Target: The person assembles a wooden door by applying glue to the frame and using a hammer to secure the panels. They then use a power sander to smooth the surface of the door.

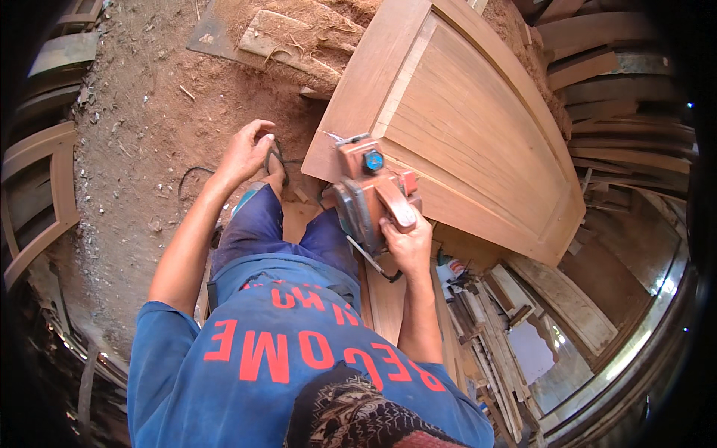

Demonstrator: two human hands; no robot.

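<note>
My right hand (408,243) is wrapped round the handle of an electric hand planer (362,196). The planer has a worn orange-red body, a blue knob and a black cord, and sits over the near left corner of a wooden panel door (463,119). Pale wood forms the door's frame, around a raised middle panel. To the left, my left hand (249,151) is off the planer, in the air above my foot and sandal. Its fingers are loosely bent and apart, with nothing seen in them. The planer's underside is hidden.
Wood shavings and an offcut board (287,46) lie beyond the door. Stacked curved boards (627,112) line the right side; wooden frames (45,187) stand at left. Scrap strips (485,358) lie at lower right. A thin black cord (193,173) runs over the dusty ground near my left arm.
</note>
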